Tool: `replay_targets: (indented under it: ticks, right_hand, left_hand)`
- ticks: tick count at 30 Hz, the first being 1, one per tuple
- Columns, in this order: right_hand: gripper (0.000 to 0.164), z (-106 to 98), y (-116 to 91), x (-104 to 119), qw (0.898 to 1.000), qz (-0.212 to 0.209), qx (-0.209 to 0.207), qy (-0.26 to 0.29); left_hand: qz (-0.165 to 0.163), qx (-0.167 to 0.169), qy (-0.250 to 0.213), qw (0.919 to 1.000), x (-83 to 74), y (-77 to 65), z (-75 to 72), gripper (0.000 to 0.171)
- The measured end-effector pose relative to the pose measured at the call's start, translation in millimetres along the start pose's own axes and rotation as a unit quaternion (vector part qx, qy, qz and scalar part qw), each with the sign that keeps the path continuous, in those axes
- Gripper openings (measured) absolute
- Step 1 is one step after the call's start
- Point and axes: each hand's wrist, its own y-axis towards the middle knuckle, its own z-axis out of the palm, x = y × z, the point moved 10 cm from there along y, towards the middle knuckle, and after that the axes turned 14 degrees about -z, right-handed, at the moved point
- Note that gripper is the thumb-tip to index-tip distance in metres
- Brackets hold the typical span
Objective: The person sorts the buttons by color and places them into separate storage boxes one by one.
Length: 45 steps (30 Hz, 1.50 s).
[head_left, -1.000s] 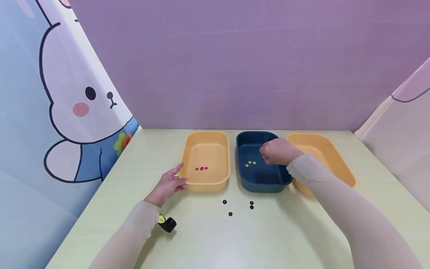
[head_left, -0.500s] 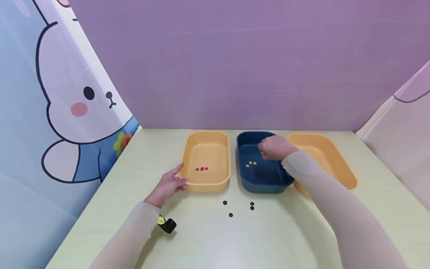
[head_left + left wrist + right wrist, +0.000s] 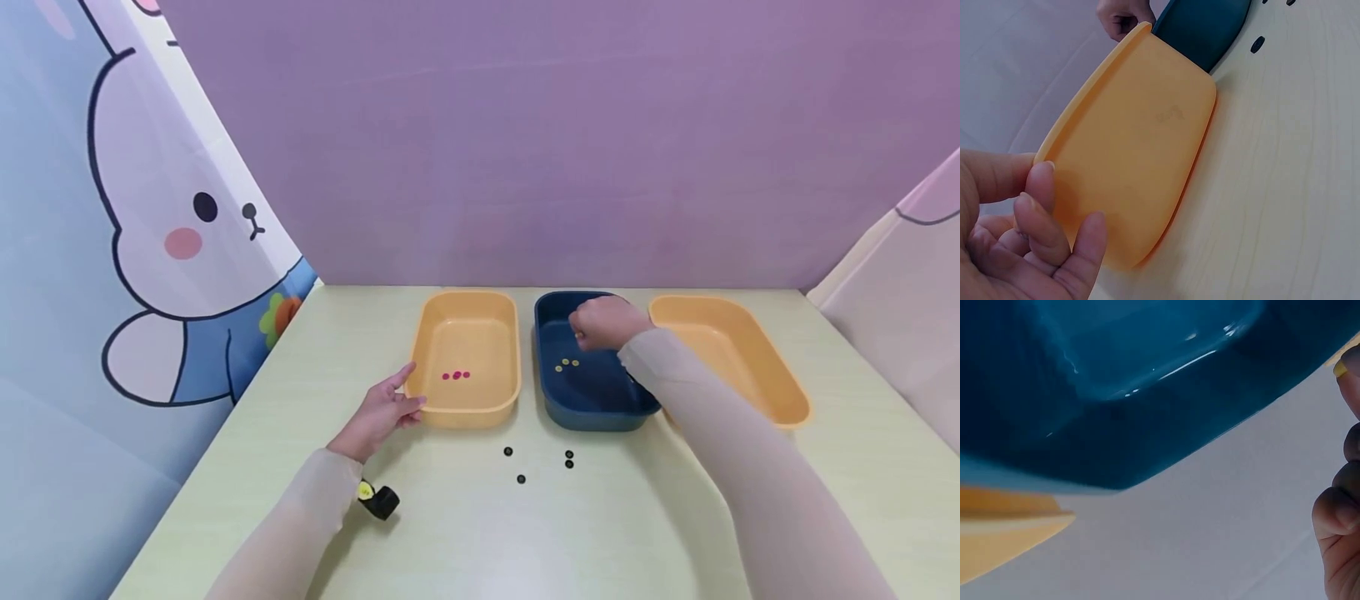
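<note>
Now the right hand [image 3: 609, 322] pinches a small, round yellow button [image 3: 1340, 368] over the deep blue plastic tray [image 3: 600, 422], where three more yellow buttons [image 3: 566, 362] lie. The left hand [image 3: 377, 419] pinches the orange plastic tray [image 3: 471, 342] by its rim. Letting go low and softly should stop any bouncing.

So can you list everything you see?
Left bin: 1, orange, left
Middle bin: 1, blue, middle
Right bin: 1, orange, right
Pink buttons: 3 or more, pink, left bin
Yellow buttons: 3 visible, yellow, middle bin
Table: 1, pale, under bins
Black buttons: 4, black, table
Backdrop: 1, purple, behind table
Rabbit curtain: 1, white and blue, left
Right curtain: 1, pale, right
Wrist gadget: 1, black, left
Sleeves: 2, beige, arms
Left hand: 1, gripping left bin
Right hand: 1, over middle bin, pinching yellow bit
</note>
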Motion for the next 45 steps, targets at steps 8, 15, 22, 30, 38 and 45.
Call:
replay_targets:
  ticks: [8, 15, 22, 30, 38, 45]
  right_hand:
    - [0.020, 19, 4, -7, 0.998, 0.036, 0.042, 0.036]
    - [0.016, 29, 6, -4, 0.997, 0.048, 0.058, 0.028]
    - [0.019, 33, 9, -3, 0.997, 0.043, 0.057, 0.011]
    - [0.013, 42, 17, -3, 0.999, 0.031, 0.042, 0.000]
    - [0.013, 48, 19, -1, 0.998, 0.038, 0.048, 0.003]
    - [0.009, 36, 22, 1, 0.999, 0.037, 0.028, -0.002]
  left_hand:
    - [0.000, 0.002, 0.001, 1.0000, 1.3, 0.4, 0.3, 0.070]
    - [-0.007, 0.002, -0.005, 1.0000, 4.1, -0.3, 1.1, 0.069]
    - [-0.012, -0.005, 0.000, 0.9999, 5.5, 0.4, -1.1, 0.069]
    - [-0.021, -0.009, 0.001, 0.9997, 8.7, 1.3, -2.0, 0.069]
    - [-0.020, -0.002, -0.001, 0.9998, 9.9, 0.5, -0.7, 0.068]
    - [-0.015, -0.004, -0.001, 0.9999, 8.7, -1.6, -5.5, 0.069]
